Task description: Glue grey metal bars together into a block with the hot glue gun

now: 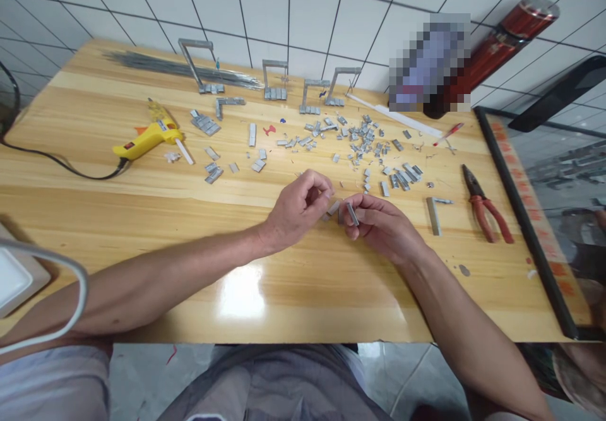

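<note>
In my right hand (386,225), thumb and fingers pinch a short grey staple strip (352,214), held tilted just above the table. My left hand (303,209) is beside it, its fingers curled together; whatever they may hold is hidden. Between the two hands lie a few more grey pieces (334,208). Beyond my hands, loose staple strips (402,176) and a scattered heap of broken bits (363,136) cover part of the wood. An L-shaped grey piece (433,216) rests to the right of my right hand.
Several small grey frames (274,80) stand along the back, near a bundle of thin wires (184,69). A yellow glue gun (146,140) lies left with its cord. Red-handled pliers (485,209), a pen (449,134), a red flask (497,55) and a black-edged glass panel (525,219) are right.
</note>
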### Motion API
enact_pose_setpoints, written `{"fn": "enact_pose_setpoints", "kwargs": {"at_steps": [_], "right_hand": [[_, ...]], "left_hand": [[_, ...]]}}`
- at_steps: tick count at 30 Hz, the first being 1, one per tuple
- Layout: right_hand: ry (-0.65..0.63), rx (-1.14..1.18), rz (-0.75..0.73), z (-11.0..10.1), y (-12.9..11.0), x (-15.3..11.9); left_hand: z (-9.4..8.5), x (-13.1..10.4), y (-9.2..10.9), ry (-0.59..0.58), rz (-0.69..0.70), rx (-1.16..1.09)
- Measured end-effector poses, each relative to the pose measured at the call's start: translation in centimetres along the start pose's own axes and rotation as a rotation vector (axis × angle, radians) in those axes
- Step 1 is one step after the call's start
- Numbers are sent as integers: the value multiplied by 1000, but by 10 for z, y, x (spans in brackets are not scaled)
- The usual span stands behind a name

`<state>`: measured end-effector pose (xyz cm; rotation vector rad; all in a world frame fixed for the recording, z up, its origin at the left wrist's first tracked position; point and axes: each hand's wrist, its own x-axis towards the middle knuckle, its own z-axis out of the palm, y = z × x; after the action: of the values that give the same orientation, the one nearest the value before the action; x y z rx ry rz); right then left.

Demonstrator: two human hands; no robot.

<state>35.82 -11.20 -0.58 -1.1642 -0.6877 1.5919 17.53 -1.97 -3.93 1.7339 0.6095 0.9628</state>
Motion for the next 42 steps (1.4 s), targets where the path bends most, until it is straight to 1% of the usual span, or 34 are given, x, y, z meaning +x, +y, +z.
{"fn": "enact_pose_setpoints", "kwargs": {"at_steps": [2, 4, 10, 12, 17, 20, 22, 24, 25, 27, 30, 31, 33, 35, 36, 39, 40, 42], "right_hand": [[3, 10, 0, 0, -1, 0], [5, 28, -13, -1, -3, 0], [31, 39, -44, -3, -7, -1], [15, 22, -41, -4, -7, -1], [-51, -8, -1, -4, -4, -1], [-99, -6, 24, -5, -1, -1], [-129, -6, 46, -6, 0, -1], [-133, -16, 66, -6, 0, 0], [-128, -28, 73, -6, 0, -1], [-96, -48, 59, -6, -1, -1], [26, -66, -33, -4, -2, -1], [86, -72, -77, -3, -3, -1], [195, -91, -153, -2, -4, -1], [255, -110, -200, -2, -4, 0], [265, -120, -208, -2, -4, 1], [250, -146, -205, -3, -3, 2], [241, -152, -205, -3, -2, 2], [223, -166, -213, -3, 1, 2]], "left_hand": [[1, 1, -2, 19, -53, 7], [1, 1, -4, 14, -90, 0], [-3, 2, -3, -15, -45, 73], [-4, 1, -4, -17, 17, 95], [-2, -2, -9, -32, 328, 250], [-1, -4, -10, -45, 406, 279], [-2, -4, -9, -49, 425, 267], [-3, -2, -6, -46, 393, 249], [-3, -1, -5, -37, 349, 235], [-5, 2, -2, 8, 205, 186], [-6, 7, 1, 122, -51, 87], [-7, 9, 1, 154, -112, 64], [-8, 11, 0, 180, -169, 47], [-9, 12, -1, 165, -157, 79], [-9, 12, -2, 152, -124, 114], [-8, 10, -4, 119, 47, 262], [-8, 9, -4, 92, 105, 309], [-6, 5, -5, 3, 188, 356]]}}
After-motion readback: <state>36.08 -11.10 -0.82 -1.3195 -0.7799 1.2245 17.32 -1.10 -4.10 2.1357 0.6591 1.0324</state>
